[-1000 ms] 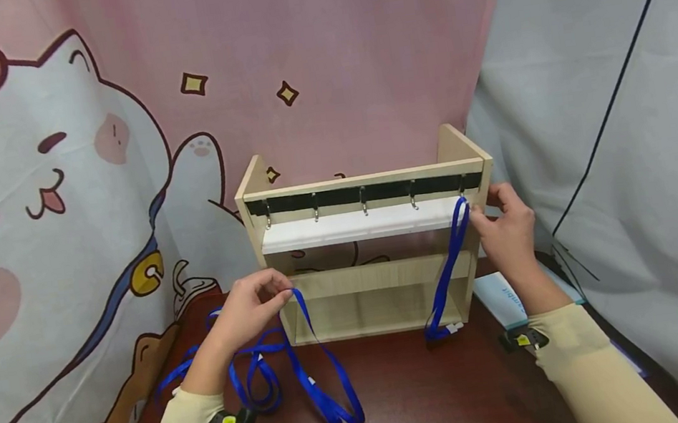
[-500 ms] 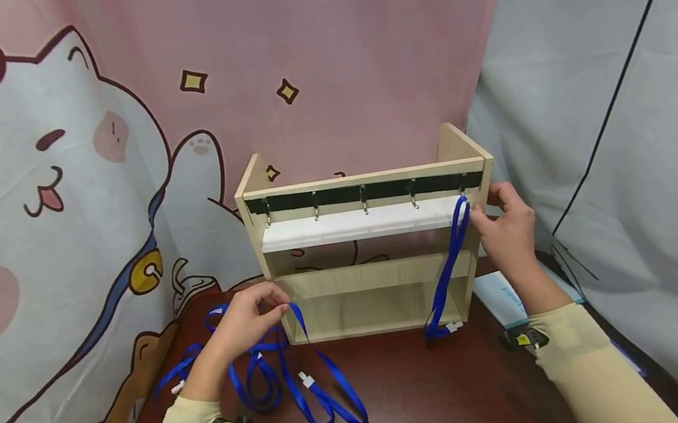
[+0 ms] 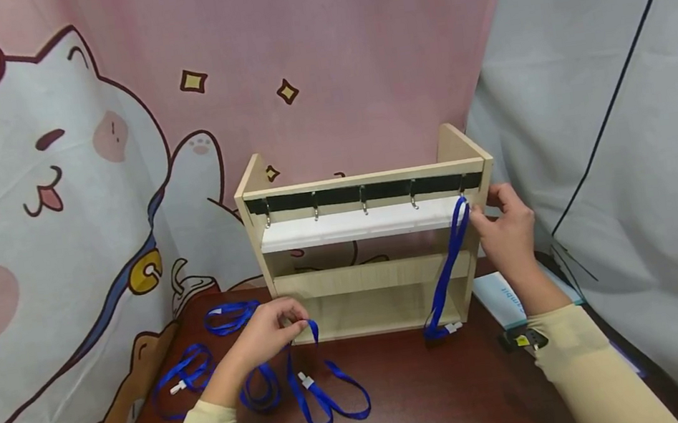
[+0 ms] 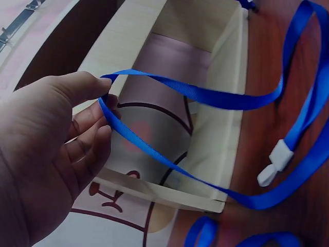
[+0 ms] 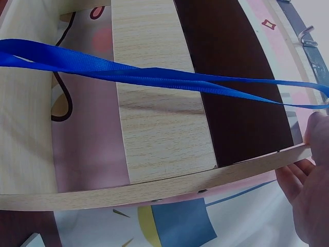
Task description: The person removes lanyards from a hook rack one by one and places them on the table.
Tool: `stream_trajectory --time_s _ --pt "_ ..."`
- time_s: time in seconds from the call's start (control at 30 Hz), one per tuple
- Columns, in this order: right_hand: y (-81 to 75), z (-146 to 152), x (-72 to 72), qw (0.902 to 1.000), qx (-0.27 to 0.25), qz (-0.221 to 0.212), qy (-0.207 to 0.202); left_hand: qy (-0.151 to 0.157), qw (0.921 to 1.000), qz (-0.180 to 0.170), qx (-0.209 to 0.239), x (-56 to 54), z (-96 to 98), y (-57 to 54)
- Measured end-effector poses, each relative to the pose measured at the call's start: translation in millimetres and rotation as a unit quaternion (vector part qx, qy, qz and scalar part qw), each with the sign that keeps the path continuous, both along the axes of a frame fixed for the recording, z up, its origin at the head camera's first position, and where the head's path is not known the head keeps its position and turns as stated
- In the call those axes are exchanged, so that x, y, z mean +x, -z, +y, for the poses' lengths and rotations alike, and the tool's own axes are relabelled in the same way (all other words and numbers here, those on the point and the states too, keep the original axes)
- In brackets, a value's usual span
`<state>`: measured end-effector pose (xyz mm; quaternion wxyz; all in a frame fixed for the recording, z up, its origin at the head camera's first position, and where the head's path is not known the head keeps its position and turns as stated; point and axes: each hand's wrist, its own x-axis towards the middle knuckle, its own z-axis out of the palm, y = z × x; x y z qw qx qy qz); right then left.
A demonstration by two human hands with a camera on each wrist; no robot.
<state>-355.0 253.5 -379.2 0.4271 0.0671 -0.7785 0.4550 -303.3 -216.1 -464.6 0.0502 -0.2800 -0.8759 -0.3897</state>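
My left hand [image 3: 265, 336] pinches one end of a blue lanyard [image 4: 205, 99] between thumb and fingers, low in front of the wooden rack [image 3: 374, 276]. The lanyard's lower part, with its white clip [image 4: 280, 154], trails onto the table. My right hand [image 3: 506, 228] grips the rack's right side panel, thumb in front and fingers behind. Beside that thumb, a second blue lanyard [image 3: 447, 279] hangs from the rightmost metal hook, its white-clipped end down at the rack's base. The other hooks on the black strip [image 3: 337, 196] carry nothing.
Several coiled blue lanyards lie on the dark red table [image 3: 442, 392] at the left, among them one with a white clip [image 3: 178, 387]. A light-blue and white box [image 3: 501, 299] lies right of the rack, partly behind my right forearm. Printed curtains [image 3: 356, 57] stand close behind.
My left hand has moved down and slightly right with the pinched lanyard, and more of its strap lies on the table. My right hand keeps its grip on the rack.
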Motion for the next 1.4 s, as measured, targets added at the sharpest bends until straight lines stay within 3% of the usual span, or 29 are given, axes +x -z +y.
stream_trajectory --time_s 0.4,0.6,0.87,1.17,1.4 --pt "2.5 1 -1.1 1.0000 0.005 0.000 0.003 0.045 0.9984 -0.035 0.006 1.0 10.6 31.7" --pt "2.2 0 -1.3 1.0000 0.007 0.003 0.002 0.051 0.9975 -0.047 0.013 1.7 18.2 43.9" --pt "2.2 -1 -0.6 1.0000 0.003 -0.006 0.003 0.067 0.9942 -0.083 0.012 -6.2 25.1 66.5" --pt "3.0 -1 -1.4 1.0000 0.003 -0.006 0.004 0.055 0.9941 -0.093 -0.014 -15.3 29.6 92.4" --pt "2.2 0 -1.6 1.0000 0.002 -0.005 0.003 0.052 0.9937 -0.096 -0.025 -18.7 29.5 98.5"
